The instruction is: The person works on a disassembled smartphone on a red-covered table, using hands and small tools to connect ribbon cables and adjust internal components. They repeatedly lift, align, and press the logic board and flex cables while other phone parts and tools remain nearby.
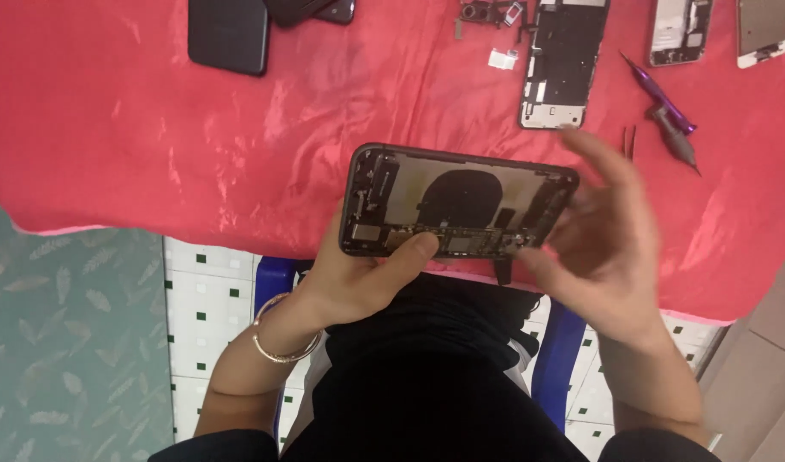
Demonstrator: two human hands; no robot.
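An opened phone body (457,202), dark frame with bare circuit parts and a black round coil inside, is held sideways above the front edge of the red cloth (153,145). My left hand (367,274) grips it from below, thumb lying on the lower edge of its inside. At the phone's right end my right hand (606,231) is blurred, fingers spread, fingertips at the lower right corner. I cannot tell whether a small dark part hanging under that edge is pinched by it.
On the red cloth lie a black phone back (228,34), another stripped phone frame (560,60), small loose parts (495,17), two more phone pieces (679,30) at the far right, and a purple screwdriver (666,111). A gold bangle (281,342) is on my left wrist.
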